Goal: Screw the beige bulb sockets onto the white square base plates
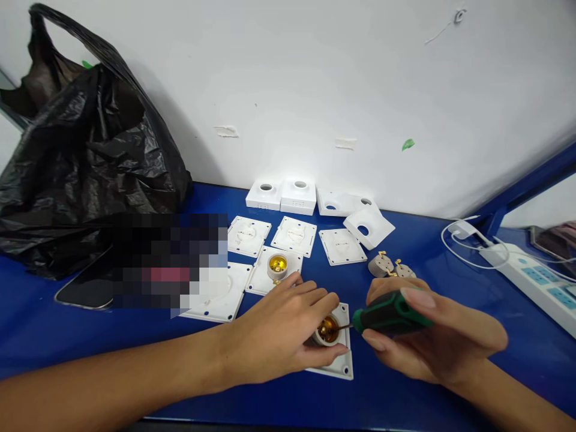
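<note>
My left hand (pixel 288 324) is closed around a round lamp socket (pixel 327 331) with a brass-coloured inside. The socket sits on a square white base plate (pixel 344 360) near the front of the table. In my right hand (pixel 450 330) is a screwdriver (pixel 391 313) with a green and black handle. Its thin shaft points left, and the tip reaches into the socket; the tip itself is hard to make out. Just behind my left fingers, another base plate (pixel 254 277) carries a second socket (pixel 278 265). Loose round socket parts (pixel 381 265) with brass tabs lie beyond my right hand.
White square covers (pixel 298 201) with round holes stand along the wall. Several base plates (pixel 294 236) lie before them on the blue table (pixel 202 384). A black plastic bag (pixel 90 144) and a phone (pixel 83 288) are at left, beside a blurred patch. A power strip (pixel 535 282) with white cables lies right.
</note>
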